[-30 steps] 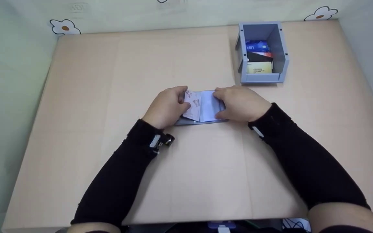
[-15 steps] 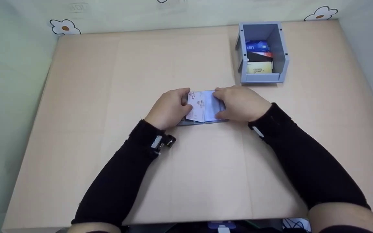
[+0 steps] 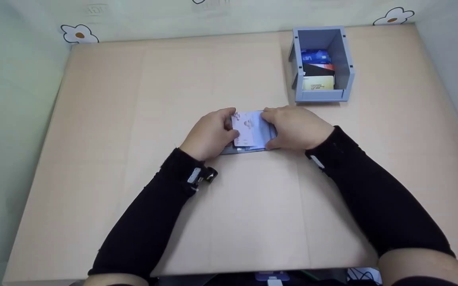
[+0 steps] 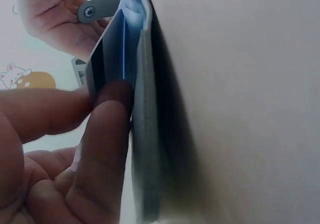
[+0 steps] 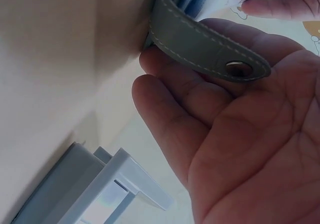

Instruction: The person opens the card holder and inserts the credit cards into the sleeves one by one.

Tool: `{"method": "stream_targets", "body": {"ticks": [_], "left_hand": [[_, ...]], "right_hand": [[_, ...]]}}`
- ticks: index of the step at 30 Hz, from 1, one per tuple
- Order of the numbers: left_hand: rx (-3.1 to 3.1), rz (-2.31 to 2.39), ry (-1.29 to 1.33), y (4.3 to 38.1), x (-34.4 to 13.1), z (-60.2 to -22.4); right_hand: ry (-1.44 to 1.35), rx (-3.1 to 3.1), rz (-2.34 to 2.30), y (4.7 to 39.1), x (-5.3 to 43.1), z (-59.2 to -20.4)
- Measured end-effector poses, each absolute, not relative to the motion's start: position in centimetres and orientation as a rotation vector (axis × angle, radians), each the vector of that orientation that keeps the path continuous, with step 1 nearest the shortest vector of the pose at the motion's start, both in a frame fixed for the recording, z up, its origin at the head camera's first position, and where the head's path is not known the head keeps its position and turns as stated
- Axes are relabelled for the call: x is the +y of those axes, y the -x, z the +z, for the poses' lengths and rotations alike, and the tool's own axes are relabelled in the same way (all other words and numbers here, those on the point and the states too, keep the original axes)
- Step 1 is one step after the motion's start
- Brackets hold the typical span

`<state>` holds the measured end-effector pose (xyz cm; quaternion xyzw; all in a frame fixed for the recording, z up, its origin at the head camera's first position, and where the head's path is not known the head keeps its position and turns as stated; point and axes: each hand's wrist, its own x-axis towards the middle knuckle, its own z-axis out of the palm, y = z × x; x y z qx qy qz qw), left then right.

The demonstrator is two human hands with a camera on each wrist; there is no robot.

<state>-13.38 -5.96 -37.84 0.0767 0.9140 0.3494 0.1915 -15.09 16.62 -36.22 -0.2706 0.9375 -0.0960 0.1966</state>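
Note:
A grey card holder [image 3: 229,151] with translucent sleeves lies spread on the table. My left hand [image 3: 207,135] pinches the left edge of a pale card [image 3: 245,129] with a reddish print, which lies over the sleeves. In the left wrist view, the thumb and finger are at the card's edge, beside the holder's grey cover [image 4: 146,109]. My right hand [image 3: 298,126] grips the holder's right side, fingers at the top edge and thumb near the bottom. The stitched snap strap [image 5: 200,44] sticks out across that hand's fingers in the right wrist view. How deep the card sits is hidden.
A grey plastic bin [image 3: 322,96] stands at the back right of the table, beyond my right hand. It holds several cards, among them a blue [image 3: 315,56], a black and a yellow one [image 3: 319,83]. Walls border the table at the back and sides.
My left hand has moved slightly right with the card, which now covers more of the sleeves and lies straighter. The right hand stays in place on the card holder.

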Motion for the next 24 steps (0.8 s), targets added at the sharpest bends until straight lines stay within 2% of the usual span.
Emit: {"method": "stream_targets", "body": {"ticks": [8,24], "left_hand": [[2.577,0.948,-0.297,13.3,-6.0,-37.9],[2.574,0.876,-0.299,12.6,-4.7,-37.7]], "right_hand": [[0.761,2.604,-0.284,15.3,16.8,-36.2],[0.8,2.644,-0.338,15.4,17.1,-36.2]]}}
